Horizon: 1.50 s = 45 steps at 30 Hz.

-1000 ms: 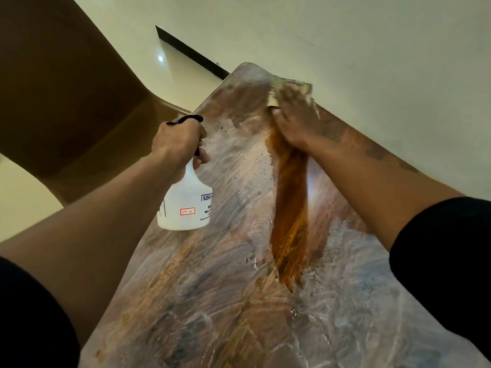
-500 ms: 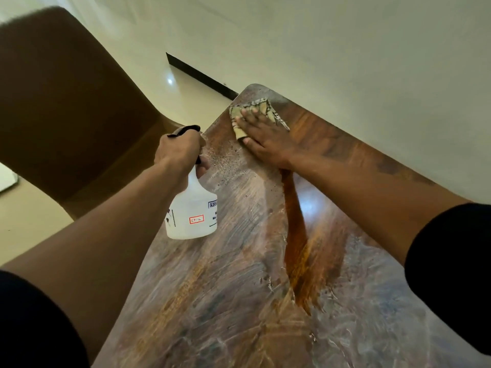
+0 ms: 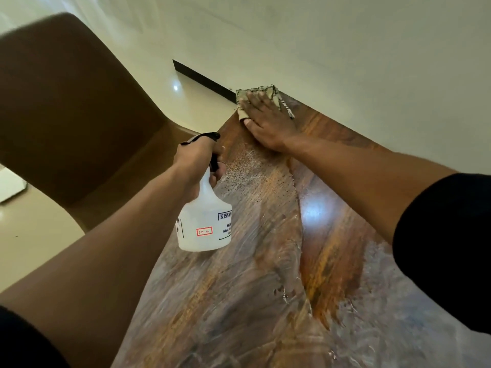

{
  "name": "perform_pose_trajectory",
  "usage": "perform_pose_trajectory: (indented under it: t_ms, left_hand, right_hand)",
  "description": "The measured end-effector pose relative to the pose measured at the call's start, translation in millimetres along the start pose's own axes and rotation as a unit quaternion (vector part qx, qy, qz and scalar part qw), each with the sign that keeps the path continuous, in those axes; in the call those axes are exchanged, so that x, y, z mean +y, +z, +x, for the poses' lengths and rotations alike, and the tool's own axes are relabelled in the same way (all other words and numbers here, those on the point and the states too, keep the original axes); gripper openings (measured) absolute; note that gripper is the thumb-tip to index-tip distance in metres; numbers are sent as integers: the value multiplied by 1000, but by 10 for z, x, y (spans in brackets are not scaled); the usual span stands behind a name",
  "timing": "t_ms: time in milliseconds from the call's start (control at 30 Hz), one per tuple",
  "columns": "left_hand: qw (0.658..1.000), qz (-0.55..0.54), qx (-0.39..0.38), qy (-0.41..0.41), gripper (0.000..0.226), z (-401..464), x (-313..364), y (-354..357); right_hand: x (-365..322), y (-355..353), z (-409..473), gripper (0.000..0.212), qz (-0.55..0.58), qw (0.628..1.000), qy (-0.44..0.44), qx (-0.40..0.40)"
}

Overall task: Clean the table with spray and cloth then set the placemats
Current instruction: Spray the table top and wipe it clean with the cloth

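The right hand presses the cloth flat at the tabletop's far corner, fingers straight and spread on it. The left hand has its fingers clenched round the neck of the spray bottle, held just above the left edge. Part of the cloth overhangs the corner, so a further push could slide it off. Wet streaks cover much of the near surface; placemats laid too soon would sit in moisture. No placemats are in view.

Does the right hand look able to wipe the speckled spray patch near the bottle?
Probably yes: the right hand presses the cloth just beyond that patch, with bare table between.
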<state>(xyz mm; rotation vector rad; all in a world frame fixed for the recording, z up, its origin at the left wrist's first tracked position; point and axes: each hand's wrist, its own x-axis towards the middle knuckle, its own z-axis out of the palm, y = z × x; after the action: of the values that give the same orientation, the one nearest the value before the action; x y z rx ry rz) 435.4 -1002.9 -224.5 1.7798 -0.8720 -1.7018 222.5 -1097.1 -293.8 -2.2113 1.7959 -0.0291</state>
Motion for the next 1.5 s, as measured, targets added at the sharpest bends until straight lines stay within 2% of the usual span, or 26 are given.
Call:
perform_pose_trajectory:
  t_ms: [133, 300, 400, 467, 600, 667, 767, 867, 933, 1000, 1100, 1167, 1200, 1267, 1367, 1433, 1500]
  left_hand:
    - [1000, 7, -5, -6, 17, -3, -48, -10]
    - [1000, -14, -13, -9, 14, -25, -124, -45]
    - [999, -19, -31, -19, 13, -61, -177, -71]
    - [999, -18, -37, -30, 12, -63, -216, -73]
    - [998, -12, -37, -40, 11, -47, -228, -50]
    - [999, -10, -30, -32, 10, -65, -215, -31]
    - [999, -13, -28, -26, 11, -99, -209, -36]
    - [999, -7, -26, -34, 10, -133, -223, -49]
    - [999, -13, -21, -33, 13, -140, -231, -67]
    - [999, -21, -15, -32, 20, -145, -237, -86]
    - [1000, -21, -8, -20, 30, -185, -248, -78]
    - [1000, -11, 0, -20, 48, -234, -247, -71]
    - [1000, -7, 3, -22, 53, -258, -250, -69]
    - [1000, 0, 0, -30, 48, -324, -237, -61]
    - [999, 19, -13, -48, 9, -419, -223, -56]
    - [998, 30, -16, -53, 13, -413, -267, -55]
    - [998, 29, -18, -47, 14, -424, -290, -42]
  right_hand:
    - [72, -22, 143, 61, -15, 1000, 22, 6]
    - [31, -109, 374, 62, 20, 989, 141, 32]
    - [-140, -14, 286, 61, 21, 981, 181, 64]
    - [-208, 91, 135, 60, -1, 985, 149, 85]
    - [71, 89, -40, 62, -31, 998, 38, 41]
    - [287, 48, -69, 63, -32, 993, 95, 56]
    - [385, 38, -102, 64, 16, 967, 241, 83]
    - [193, 25, -127, 63, 46, 956, 279, 80]
    - [10, 50, -198, 62, 31, 967, 237, 86]
    - [-192, 144, -326, 60, -5, 986, 146, 81]
    - [-366, 266, -609, 61, -26, 999, 2, 24]
    - [-308, 269, -757, 61, -15, 999, -41, -2]
    - [-246, 250, -799, 62, -8, 999, -36, -6]
    - [-62, 169, -857, 63, 1, 1000, 30, -2]
    - [301, 45, -899, 65, 47, 982, 185, 16]
    - [449, 21, -903, 65, 66, 968, 242, 19]
    - [451, 38, -845, 64, 70, 963, 261, 21]
